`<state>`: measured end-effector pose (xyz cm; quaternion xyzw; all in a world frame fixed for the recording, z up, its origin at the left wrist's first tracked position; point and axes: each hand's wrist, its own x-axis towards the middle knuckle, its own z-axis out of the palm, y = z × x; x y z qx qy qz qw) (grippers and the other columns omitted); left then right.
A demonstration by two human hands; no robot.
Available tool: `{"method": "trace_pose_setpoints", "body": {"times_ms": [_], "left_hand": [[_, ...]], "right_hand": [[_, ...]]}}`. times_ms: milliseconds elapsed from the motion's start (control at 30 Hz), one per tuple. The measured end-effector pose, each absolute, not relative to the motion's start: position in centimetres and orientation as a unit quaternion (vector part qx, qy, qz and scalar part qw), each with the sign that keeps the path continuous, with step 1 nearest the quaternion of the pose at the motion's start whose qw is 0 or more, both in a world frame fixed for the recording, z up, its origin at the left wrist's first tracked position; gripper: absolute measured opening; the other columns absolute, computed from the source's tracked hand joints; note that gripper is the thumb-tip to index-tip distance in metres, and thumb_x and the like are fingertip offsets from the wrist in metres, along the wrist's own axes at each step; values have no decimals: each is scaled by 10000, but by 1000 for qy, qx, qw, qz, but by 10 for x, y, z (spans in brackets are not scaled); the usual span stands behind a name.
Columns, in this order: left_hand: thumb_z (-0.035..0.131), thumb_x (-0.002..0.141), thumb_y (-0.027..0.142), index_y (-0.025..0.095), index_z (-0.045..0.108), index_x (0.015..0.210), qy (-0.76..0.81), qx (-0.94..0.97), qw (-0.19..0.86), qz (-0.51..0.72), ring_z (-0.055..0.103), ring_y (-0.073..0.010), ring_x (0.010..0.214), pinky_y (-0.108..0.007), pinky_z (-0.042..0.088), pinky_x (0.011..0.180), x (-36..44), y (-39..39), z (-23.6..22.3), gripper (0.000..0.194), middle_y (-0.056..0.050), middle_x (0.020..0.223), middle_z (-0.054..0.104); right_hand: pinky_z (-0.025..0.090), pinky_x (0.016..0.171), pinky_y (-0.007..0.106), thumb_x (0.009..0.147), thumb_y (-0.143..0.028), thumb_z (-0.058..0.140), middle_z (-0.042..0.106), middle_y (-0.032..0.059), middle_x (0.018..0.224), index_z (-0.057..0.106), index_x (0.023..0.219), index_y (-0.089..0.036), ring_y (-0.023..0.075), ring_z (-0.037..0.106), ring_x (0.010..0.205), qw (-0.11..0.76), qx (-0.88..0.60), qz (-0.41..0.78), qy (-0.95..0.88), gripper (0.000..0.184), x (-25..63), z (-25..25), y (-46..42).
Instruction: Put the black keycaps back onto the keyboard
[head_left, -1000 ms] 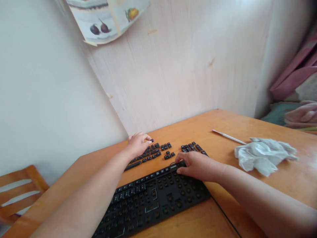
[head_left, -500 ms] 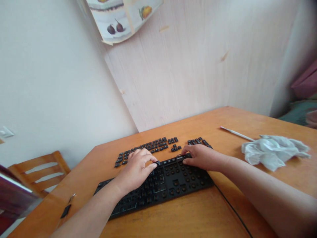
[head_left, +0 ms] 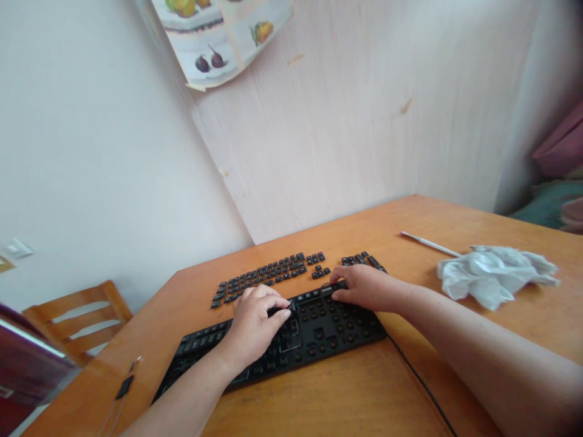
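Observation:
A black keyboard (head_left: 334,335) lies on the wooden table, many of its key positions bare, with some caps along its top row. Over its upper middle, my left hand (head_left: 257,325) pinches thumb and forefinger around a small black piece that looks like a keycap, mostly hidden by the fingertips. My right hand (head_left: 364,287) grips the keyboard's far edge near its right end, thumb on top and fingers behind. Behind the keyboard, loose black keycaps (head_left: 259,274) are laid out in rows. More keycaps (head_left: 359,259) sit beyond my right hand.
On the right, a crumpled whitish plastic bag or cloth (head_left: 494,273) lies beside a thin white stick (head_left: 430,244) with a pinkish end. A small wire-ended tool (head_left: 124,386) rests at the table's left. A wooden chair (head_left: 82,318) stands beyond that edge. The keyboard's cable (head_left: 421,382) trails toward me.
My left hand's fingertips have come slightly down toward me from the keyboard's top row. My right hand keeps its grip on the far edge. The view has shifted a little.

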<state>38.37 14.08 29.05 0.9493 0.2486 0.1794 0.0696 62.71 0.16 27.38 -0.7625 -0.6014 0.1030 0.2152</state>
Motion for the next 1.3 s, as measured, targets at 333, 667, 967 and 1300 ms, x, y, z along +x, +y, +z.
{"method": "trace_pose_setpoints", "body": {"times_ms": [333,667,967,1300], "left_hand": [[626,827,416,366,740,845,254,950,25,178,528,-258,1038,-462,369,912,385,134,290,126,-5,1017,689],[616,839,422,359,731,844,249,952,2,177,515,-256,1027,-458,352,896,387,132,289,130,-5,1011,684],[599,867,367,337,737,873,236,956,-15,177,500,-236,1004,-468,302,933,385,125,294,141,-2,981,674],[589,884,317,336,735,880,226,955,-46,187,508,-226,962,-476,273,932,386,118,293,147,1,913,670]], "right_hand": [[391,635,277,796,-436,625,695,58,904,670,1097,-250,220,628,796,209,-769,109,-595,357,627,275,2],[380,628,276,800,-439,608,692,54,882,664,1092,-250,211,619,766,215,-762,104,-603,352,628,273,1],[382,624,267,788,-432,622,693,51,871,668,1074,-246,208,619,764,219,-761,104,-602,344,627,274,1],[375,621,274,783,-439,617,690,45,847,666,1064,-252,210,618,752,222,-759,95,-605,341,629,270,3]]}}
